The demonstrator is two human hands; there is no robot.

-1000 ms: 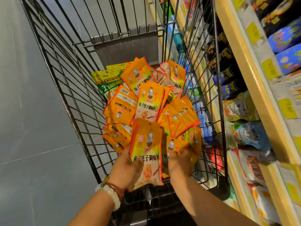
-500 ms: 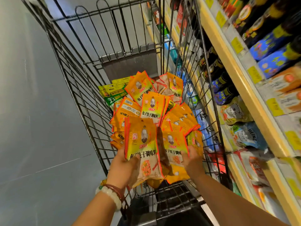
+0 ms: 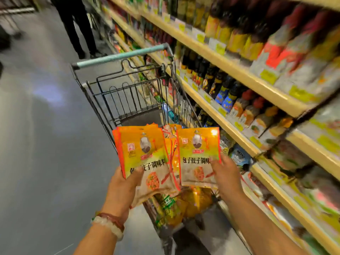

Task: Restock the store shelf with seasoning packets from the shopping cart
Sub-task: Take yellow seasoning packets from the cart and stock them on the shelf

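Above shopping cart (image 3: 128, 100): left hand (image 3: 123, 188) gripped stack of orange seasoning packets (image 3: 145, 155); right hand (image 3: 225, 173) pinched second stack (image 3: 198, 155). More packets lay in cart below. Advice: square stacks, faces forward, before turning toward store shelf (image 3: 230, 124).

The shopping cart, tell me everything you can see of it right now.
The shopping cart is dark metal wire with a teal handle bar at its far end and a folded wire child-seat flap below that. It stands on the grey floor close alongside the store shelf, seen lengthwise from its front. Orange and green seasoning packets lie in its basket. Neither hand touches it; both hold packets raised above it.
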